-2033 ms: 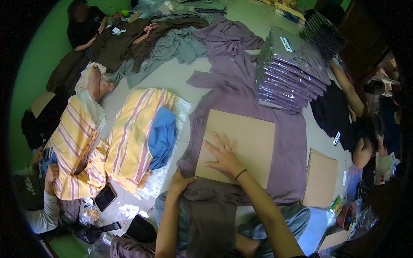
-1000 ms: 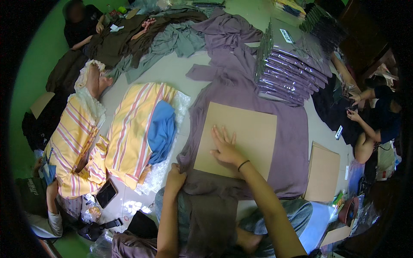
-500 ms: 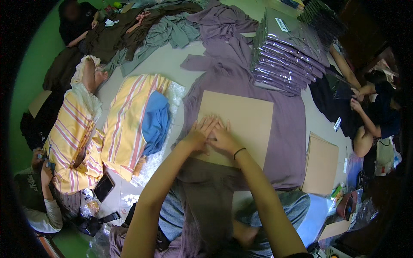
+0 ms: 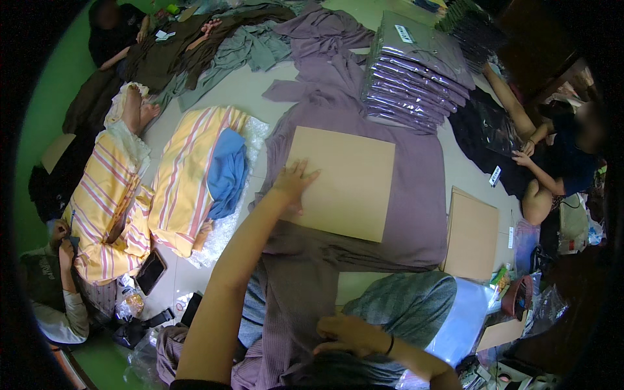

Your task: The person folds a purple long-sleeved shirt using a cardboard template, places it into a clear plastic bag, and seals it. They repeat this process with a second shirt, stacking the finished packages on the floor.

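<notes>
A square tan cardboard sheet [image 4: 344, 182] lies flat on a spread mauve garment [image 4: 419, 195]. My left hand [image 4: 296, 185] rests on the sheet's left edge, fingers spread, pressing nothing but the board and the cloth beside it. Down by my lap, my right hand [image 4: 351, 333] is off the board, its fingers curled inward, with nothing seen in them; its palm is hidden. Below the sheet, a darker brownish part of the cloth [image 4: 302, 299] runs down over my legs.
A stack of plastic-wrapped mauve garments [image 4: 416, 78] stands beyond the sheet. Tan boards [image 4: 471, 234] lie at right, near clear plastic bags [image 4: 455, 318]. A yellow striped bundle [image 4: 185, 175] with blue cloth [image 4: 227, 172] sits left. Several other people sit around the floor.
My right hand has left the cardboard and drawn back toward my lap, its fingers now curled. My left hand stays on the board, its fingers more spread. The whole view has shifted slightly.
</notes>
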`<state>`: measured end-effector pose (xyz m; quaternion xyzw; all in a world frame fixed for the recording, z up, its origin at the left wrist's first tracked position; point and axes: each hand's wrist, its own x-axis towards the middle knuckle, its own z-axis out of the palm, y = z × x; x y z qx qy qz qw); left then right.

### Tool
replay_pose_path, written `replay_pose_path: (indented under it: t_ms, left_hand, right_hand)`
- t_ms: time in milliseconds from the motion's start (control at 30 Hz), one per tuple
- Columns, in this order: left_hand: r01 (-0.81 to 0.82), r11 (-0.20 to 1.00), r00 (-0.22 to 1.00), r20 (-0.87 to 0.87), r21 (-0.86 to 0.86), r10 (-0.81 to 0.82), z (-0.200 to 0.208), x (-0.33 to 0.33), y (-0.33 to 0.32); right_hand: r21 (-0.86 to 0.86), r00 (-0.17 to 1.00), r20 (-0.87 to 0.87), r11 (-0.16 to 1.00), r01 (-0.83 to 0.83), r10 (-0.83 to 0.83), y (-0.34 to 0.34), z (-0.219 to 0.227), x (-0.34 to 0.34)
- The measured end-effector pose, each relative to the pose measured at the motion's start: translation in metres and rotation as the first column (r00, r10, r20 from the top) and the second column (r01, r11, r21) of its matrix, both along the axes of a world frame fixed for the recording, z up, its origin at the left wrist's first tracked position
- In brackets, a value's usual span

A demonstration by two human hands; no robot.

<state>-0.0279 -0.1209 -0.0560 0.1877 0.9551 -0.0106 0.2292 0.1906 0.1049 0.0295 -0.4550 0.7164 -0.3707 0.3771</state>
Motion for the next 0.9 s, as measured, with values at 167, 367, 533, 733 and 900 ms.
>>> replay_pose_path:
  t_ms: [167, 367, 533, 733, 900]
  left_hand:
    - [-0.030, 0.998, 0.997, 0.072, -0.060, 0.035, 0.008, -0.003, 0.008]
    - [-0.061, 0.996, 0.991, 0.118, -0.068, 0.069, 0.005, -0.011, 0.012]
    - [-0.073, 0.997, 0.992, 0.102, -0.007, 0.073, -0.002, -0.010, 0.007]
    - [-0.062, 0.998, 0.997, 0.036, 0.013, 0.061, -0.007, -0.008, 0.004]
    - [0.002, 0.996, 0.996, -0.085, 0.092, 0.006, -0.010, -0.003, -0.004]
  right_hand:
    - [0.259, 0.717, -0.025, 0.689, 0.677, -0.696, -0.002, -0.009, 0.053]
    - [0.382, 0.724, 0.315, 0.780, 0.495, -0.614, -0.008, -0.010, 0.060]
    - [0.288, 0.387, 0.804, 0.864, 0.413, -0.452, 0.009, 0.016, 0.064]
    - [-0.136, 0.767, 0.561, 0.880, 0.455, -0.310, -0.006, 0.036, 0.068]
    - [-0.304, 0.829, 0.559, 0.930, 0.208, -0.003, 0.016, 0.059, -0.033]
